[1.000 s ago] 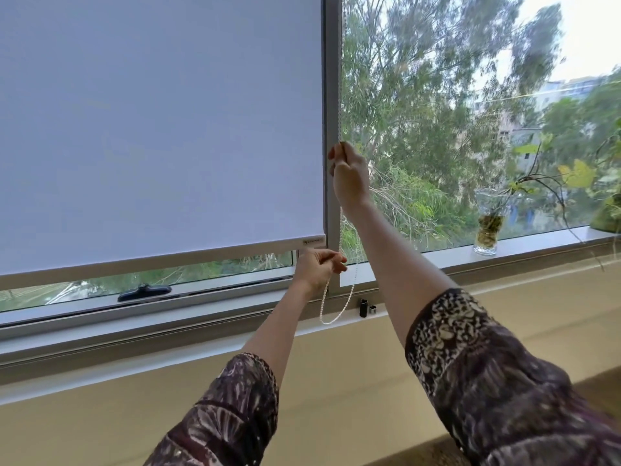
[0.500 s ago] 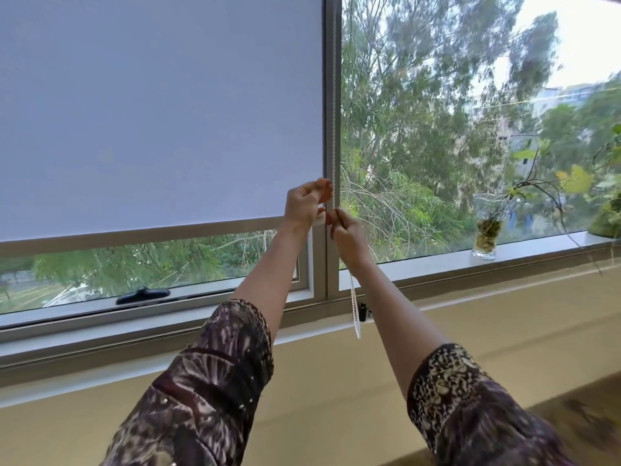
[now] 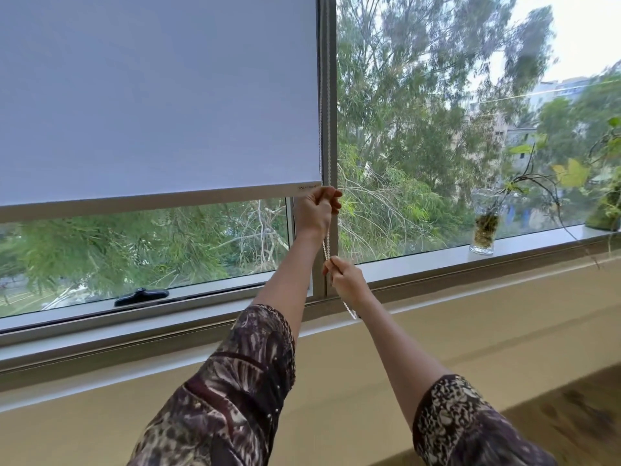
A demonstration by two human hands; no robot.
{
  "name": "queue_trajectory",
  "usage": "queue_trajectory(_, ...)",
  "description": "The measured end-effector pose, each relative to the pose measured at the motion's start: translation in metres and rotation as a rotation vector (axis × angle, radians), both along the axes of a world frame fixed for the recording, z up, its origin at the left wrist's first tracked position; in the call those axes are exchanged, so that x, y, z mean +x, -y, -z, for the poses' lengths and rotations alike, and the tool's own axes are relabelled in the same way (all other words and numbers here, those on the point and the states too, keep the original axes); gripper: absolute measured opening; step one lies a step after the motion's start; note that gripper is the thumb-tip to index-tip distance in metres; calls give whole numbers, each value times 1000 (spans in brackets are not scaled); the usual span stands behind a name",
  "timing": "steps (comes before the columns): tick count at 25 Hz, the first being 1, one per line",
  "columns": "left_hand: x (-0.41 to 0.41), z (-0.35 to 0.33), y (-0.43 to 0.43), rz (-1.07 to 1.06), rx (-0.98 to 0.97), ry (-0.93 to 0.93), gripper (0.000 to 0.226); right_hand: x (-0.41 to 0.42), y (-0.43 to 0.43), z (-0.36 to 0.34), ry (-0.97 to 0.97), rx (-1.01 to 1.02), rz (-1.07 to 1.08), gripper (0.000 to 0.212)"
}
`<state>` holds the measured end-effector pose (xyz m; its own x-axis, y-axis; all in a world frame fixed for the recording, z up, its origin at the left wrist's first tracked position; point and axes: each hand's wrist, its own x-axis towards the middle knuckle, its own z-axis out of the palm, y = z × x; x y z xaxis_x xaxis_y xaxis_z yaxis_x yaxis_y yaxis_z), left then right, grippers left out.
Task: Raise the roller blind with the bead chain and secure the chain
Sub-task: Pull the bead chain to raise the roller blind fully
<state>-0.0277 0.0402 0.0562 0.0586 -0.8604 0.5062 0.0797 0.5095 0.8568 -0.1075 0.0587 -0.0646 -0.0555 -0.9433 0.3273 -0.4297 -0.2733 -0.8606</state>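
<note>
A pale grey roller blind covers the upper part of the left window pane, its bottom bar well above the sill. The white bead chain hangs along the grey mullion at the blind's right edge. My left hand grips the chain just under the bar's right end. My right hand pinches the chain lower down, near the sill. The chain's loop end dangles below my right wrist.
A black window handle sits on the lower frame of the left pane. A glass vase with a plant cutting stands on the sill at the right, beside trailing potted plants. A beige wall runs under the window.
The blind's bottom bar has risen, exposing more glass. My left hand went up to the bar's right end; my right hand came down the chain toward the sill.
</note>
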Motion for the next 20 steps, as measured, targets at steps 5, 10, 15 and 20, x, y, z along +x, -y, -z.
queue_trajectory(5, 10, 35, 2, -173, -44, 135, 19, -21, -3, -26, 79, 141, -50, 29)
queue_trajectory(10, 8, 61, -2, -197, -31, 189, 27, -19, 0, -120, 333, -62, -86, 41)
queue_trajectory(15, 7, 114, -13, -106, 60, 246, 25, 3, -6, -209, 418, -266, -158, 31)
queue_trajectory(20, 15, 133, -10, 2, 147, 269, 22, 20, -4, -201, 376, -395, -58, 30)
